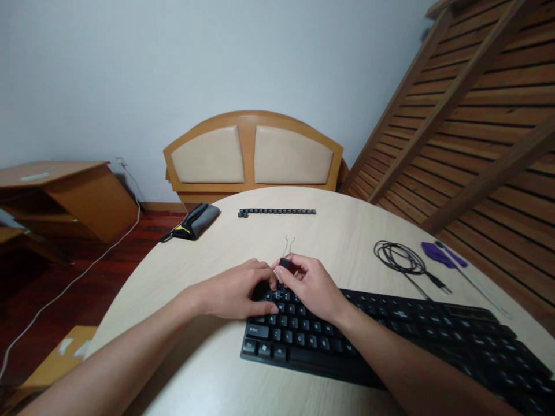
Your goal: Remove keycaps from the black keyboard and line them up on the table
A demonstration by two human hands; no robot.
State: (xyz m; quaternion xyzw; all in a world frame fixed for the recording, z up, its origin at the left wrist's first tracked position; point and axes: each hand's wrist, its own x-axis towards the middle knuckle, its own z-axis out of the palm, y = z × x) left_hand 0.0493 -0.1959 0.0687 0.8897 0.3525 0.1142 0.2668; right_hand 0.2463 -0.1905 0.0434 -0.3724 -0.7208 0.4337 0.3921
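A black computer keyboard (299, 353) lies at an angle across the near right of the table, with dark gaps in its upper-left area. My right hand (310, 283) is above that upper-left part, its thumb and fingers closed on the black handle of a keycap puller (285, 263). The puller's two thin wire prongs point up and away from the keys. My left hand (238, 289) rests over the keyboard's upper-left corner, thumb and index finger apart, thumb touching the keys. Its other fingertips are partly hidden.
Removed keycaps (277, 211) form a row toward the table's far side. A grey and black folded pouch (195, 222) lies at far left. To the right are a coiled black cable (401, 257), a purple cloth (436, 253) and a long thin-handled brush (470, 283).
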